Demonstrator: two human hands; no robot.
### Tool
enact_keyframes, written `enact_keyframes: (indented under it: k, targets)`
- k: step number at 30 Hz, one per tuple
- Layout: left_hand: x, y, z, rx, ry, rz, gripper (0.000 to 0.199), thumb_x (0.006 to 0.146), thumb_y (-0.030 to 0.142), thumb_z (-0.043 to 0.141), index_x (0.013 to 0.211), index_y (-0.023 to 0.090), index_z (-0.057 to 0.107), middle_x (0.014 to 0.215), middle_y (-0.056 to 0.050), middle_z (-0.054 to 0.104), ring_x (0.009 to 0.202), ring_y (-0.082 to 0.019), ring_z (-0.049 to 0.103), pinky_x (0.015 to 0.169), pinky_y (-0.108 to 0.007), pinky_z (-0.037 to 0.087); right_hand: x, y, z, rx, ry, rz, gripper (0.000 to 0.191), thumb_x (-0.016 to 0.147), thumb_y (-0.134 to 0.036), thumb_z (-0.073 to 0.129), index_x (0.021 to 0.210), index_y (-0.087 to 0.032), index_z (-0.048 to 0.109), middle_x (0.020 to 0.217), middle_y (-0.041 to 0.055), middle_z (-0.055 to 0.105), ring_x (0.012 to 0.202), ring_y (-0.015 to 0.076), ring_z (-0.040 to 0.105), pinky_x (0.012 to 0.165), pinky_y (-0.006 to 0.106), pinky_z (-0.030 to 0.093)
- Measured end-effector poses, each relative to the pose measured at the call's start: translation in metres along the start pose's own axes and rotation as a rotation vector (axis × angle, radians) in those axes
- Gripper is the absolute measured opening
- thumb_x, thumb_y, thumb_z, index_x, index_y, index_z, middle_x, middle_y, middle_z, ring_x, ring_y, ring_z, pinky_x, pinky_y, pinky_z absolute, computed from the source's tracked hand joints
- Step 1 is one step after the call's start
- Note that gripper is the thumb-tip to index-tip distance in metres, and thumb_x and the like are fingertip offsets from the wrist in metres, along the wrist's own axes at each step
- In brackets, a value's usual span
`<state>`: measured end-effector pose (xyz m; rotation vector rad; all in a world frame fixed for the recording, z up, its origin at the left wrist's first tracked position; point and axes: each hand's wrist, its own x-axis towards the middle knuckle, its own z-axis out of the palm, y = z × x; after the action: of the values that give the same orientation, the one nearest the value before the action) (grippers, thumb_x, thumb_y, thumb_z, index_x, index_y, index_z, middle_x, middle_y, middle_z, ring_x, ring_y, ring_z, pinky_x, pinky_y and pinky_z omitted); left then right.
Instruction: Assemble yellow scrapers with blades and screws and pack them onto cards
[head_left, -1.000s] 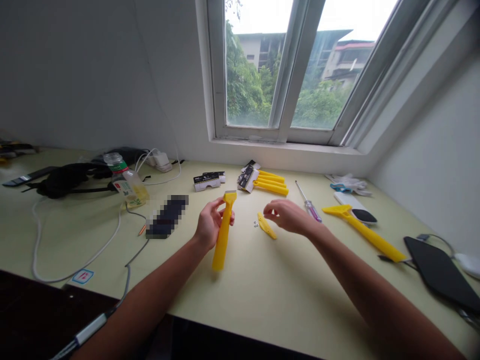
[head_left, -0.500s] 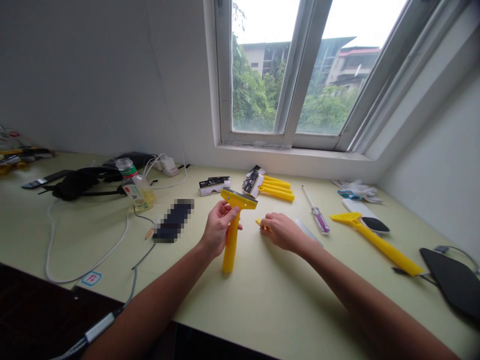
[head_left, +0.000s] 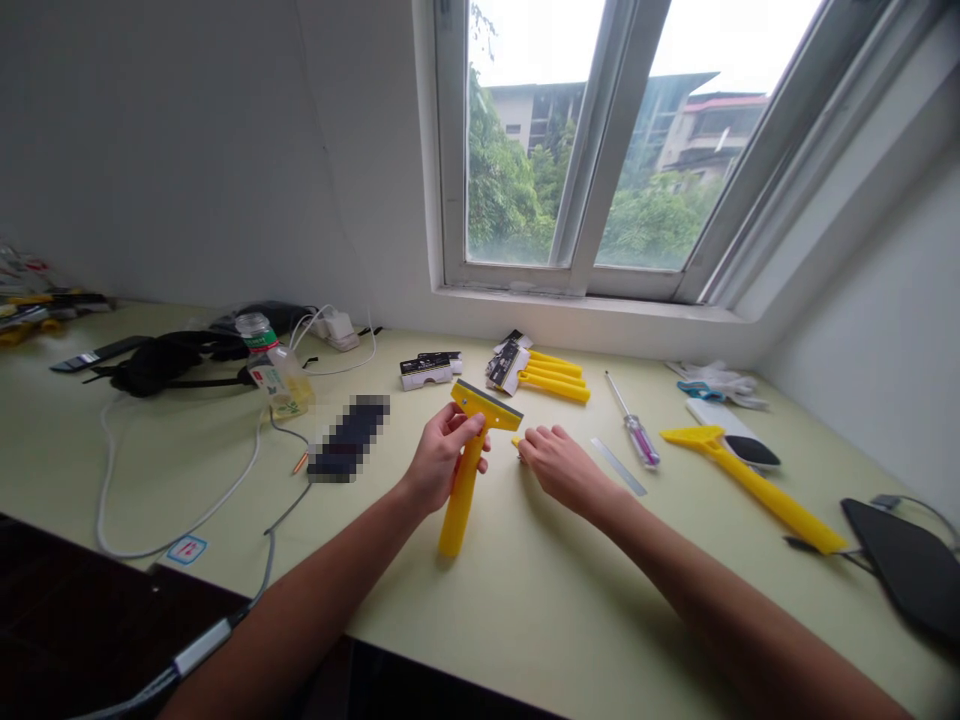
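My left hand (head_left: 442, 452) is wrapped round the neck of a yellow scraper (head_left: 463, 490), its wide head up and tilted down to the right, a dark edge along the top. My right hand (head_left: 559, 462) rests low at the table, fingers curled together over a small yellow piece (head_left: 516, 441). Only the tip of that piece shows, with something small and shiny under the fingers. Beside the right wrist lies a thin metal blade (head_left: 619, 467). Further right are a screwdriver (head_left: 640, 437) with a clear purple handle and another yellow scraper (head_left: 757, 490), lying flat.
Several yellow scrapers (head_left: 555, 380) with black-and-white card sleeves lie near the window, by small boxes (head_left: 427, 371). On the left stand a bottle (head_left: 279, 375), a phone (head_left: 349, 440) and cables. White gloves (head_left: 724, 382) and a black phone (head_left: 904, 565) lie right.
The scraper in my left hand has tilted, its head moving slightly right and its handle end left. My right hand has shifted slightly, showing more of the metal blade.
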<state>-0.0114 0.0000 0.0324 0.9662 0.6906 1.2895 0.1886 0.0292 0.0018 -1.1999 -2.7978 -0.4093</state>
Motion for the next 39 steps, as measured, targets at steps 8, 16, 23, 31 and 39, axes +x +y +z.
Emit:
enact_keyframes:
  k: [8, 16, 23, 31, 39]
  targets:
    - [-0.001, 0.0, 0.001, 0.051, 0.04, 0.011, 0.035, 0.075, 0.036, 0.074, 0.097, 0.018, 0.053, 0.08, 0.0, 0.054, 0.066, -0.012, 0.055, 0.045, -0.021, 0.049, 0.0, 0.01, -0.02, 0.283, 0.126, 0.201, 0.022, 0.098, -0.023, 0.033, 0.091, -0.017, 0.054, 0.089, 0.008, 0.06, 0.075, 0.0178, 0.056, 0.07, 0.032, 0.042]
    - [-0.012, -0.004, 0.012, 0.108, -0.006, 0.033, 0.037, 0.075, 0.037, 0.073, 0.099, 0.016, 0.054, 0.087, -0.004, 0.057, 0.067, -0.016, 0.06, 0.047, -0.032, 0.057, -0.005, -0.016, -0.062, 0.531, 0.442, 0.221, 0.01, 0.096, -0.023, 0.038, 0.096, -0.021, 0.048, 0.133, 0.0158, 0.041, 0.128, 0.0293, 0.041, 0.098, 0.052, 0.041]
    - [-0.012, -0.008, 0.01, 0.097, -0.062, -0.012, 0.038, 0.078, 0.036, 0.07, 0.104, 0.016, 0.052, 0.092, -0.005, 0.056, 0.068, -0.015, 0.061, 0.048, -0.031, 0.057, -0.003, -0.032, -0.054, 0.389, 0.432, 0.168, 0.008, 0.095, -0.021, 0.042, 0.095, -0.019, 0.049, 0.138, 0.0188, 0.039, 0.125, 0.0336, 0.043, 0.09, 0.053, 0.044]
    - [-0.011, -0.011, 0.01, 0.014, -0.069, -0.085, 0.04, 0.076, 0.038, 0.072, 0.104, 0.017, 0.051, 0.089, -0.003, 0.057, 0.065, -0.014, 0.061, 0.048, -0.028, 0.055, 0.0, -0.032, -0.048, 0.38, 0.496, 0.176, 0.006, 0.093, -0.018, 0.043, 0.094, -0.019, 0.049, 0.127, 0.0194, 0.049, 0.115, 0.0307, 0.051, 0.087, 0.048, 0.045]
    - [-0.013, -0.011, 0.011, 0.016, -0.068, -0.141, 0.036, 0.078, 0.036, 0.071, 0.102, 0.018, 0.051, 0.087, -0.003, 0.056, 0.062, -0.013, 0.06, 0.047, -0.026, 0.053, 0.0, -0.029, -0.047, 0.54, 0.452, 0.159, 0.012, 0.09, -0.012, 0.041, 0.097, -0.02, 0.046, 0.106, 0.0112, 0.06, 0.089, 0.0208, 0.058, 0.076, 0.036, 0.049]
